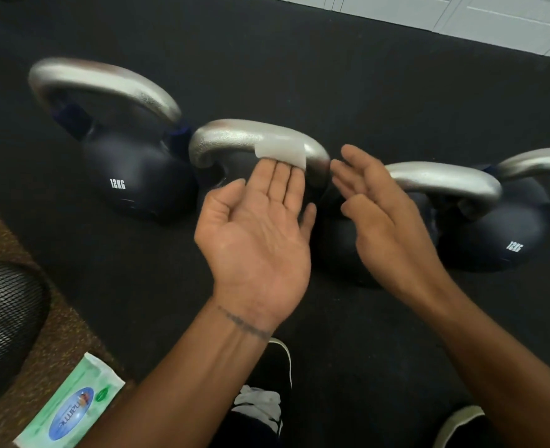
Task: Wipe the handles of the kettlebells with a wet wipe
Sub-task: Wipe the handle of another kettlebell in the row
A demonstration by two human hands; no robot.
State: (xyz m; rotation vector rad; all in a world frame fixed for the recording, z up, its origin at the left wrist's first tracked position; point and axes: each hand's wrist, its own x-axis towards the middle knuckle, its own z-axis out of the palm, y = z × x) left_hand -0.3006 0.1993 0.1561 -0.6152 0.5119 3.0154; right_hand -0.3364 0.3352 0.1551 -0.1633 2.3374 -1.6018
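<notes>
Head view: white folded wet wipe [281,155] lies draped on the second silver metal kettlebell handle [234,137], pinned by your left hand's [260,234] straight fingers [276,179], likely readying a stroke. Your right hand [383,215], at three o'clock of it, hovers released, holding nothing.

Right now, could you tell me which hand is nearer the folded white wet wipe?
Left. The left hand touches the folded white wet wipe from below with straight fingers; the right hand is open to its right, apart from it.

Black mesh object [5,318] beside speckled brown flooring [63,344].
</notes>
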